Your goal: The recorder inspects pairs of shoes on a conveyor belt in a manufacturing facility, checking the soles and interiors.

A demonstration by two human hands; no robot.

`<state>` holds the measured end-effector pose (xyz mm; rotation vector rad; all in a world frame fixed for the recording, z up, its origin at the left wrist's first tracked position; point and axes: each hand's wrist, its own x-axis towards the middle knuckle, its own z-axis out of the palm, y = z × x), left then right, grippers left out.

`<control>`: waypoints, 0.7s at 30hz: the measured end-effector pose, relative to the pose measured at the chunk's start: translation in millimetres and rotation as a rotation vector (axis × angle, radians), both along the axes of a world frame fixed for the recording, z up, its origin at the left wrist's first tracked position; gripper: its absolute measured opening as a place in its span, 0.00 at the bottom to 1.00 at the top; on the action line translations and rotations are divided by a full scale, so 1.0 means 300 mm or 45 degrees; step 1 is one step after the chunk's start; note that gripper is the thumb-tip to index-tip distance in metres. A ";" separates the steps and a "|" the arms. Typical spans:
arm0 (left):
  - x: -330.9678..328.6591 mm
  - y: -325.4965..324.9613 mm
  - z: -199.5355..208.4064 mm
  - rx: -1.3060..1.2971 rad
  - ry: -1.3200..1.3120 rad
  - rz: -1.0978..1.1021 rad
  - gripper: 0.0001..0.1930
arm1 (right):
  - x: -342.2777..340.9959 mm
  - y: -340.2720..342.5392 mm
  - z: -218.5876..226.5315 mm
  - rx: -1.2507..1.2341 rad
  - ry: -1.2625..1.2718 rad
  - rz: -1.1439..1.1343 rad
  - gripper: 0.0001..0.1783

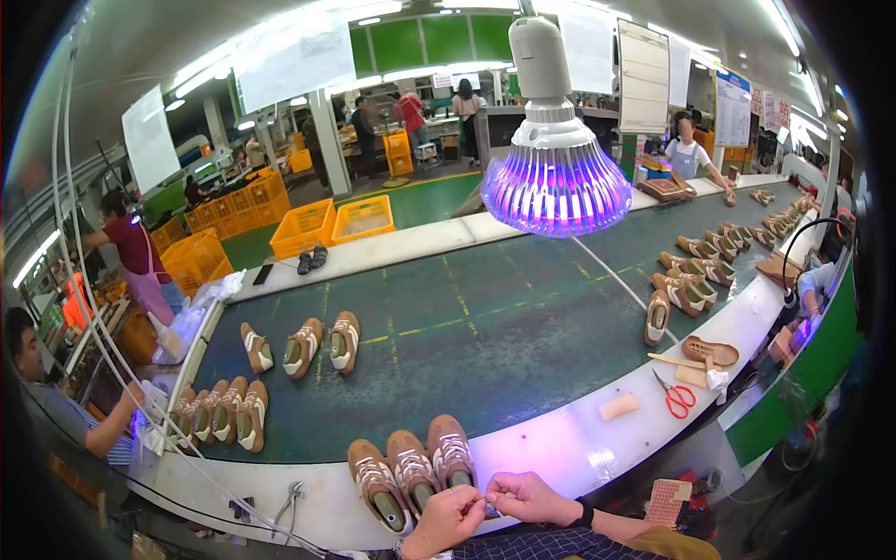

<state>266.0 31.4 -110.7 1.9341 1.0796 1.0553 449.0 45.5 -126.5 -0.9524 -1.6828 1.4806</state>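
My left hand point(448, 519) and my right hand point(530, 497) meet at the front edge of the white ledge, fingertips pinched together. Whatever lies between the fingers is too small to make out. A dark band circles my right wrist. Just beyond my hands stand three brown sneakers with white laces and stripes: a left one point(371, 469), a middle one point(405, 454) and a right one point(449, 442). Their toes point away from me, and green inserts fill their openings. My fingers overlap the heel end of the right sneaker.
A lit purple lamp point(557, 177) hangs over the green conveyor point(523, 308). Red-handled scissors point(679, 401), a shoe upper point(711, 353) and pliers point(289, 504) lie on the ledge. More sneakers point(303, 347) stand along the belt. Co-workers are at left and far right; yellow crates point(303, 230) stand behind.
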 end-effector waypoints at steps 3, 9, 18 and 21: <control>-0.018 0.018 0.015 -0.055 -0.017 -0.032 0.03 | 0.005 0.019 0.035 0.104 -0.149 0.076 0.08; -0.053 0.009 -0.010 -0.092 -0.121 -0.107 0.03 | -0.002 0.037 0.030 0.226 -0.077 0.183 0.08; -0.049 0.006 0.013 -0.041 -0.071 -0.077 0.03 | -0.010 0.037 0.067 0.369 -0.169 0.241 0.08; -0.042 0.002 0.015 -0.059 -0.047 -0.080 0.04 | -0.001 0.036 0.079 0.478 -0.355 0.260 0.07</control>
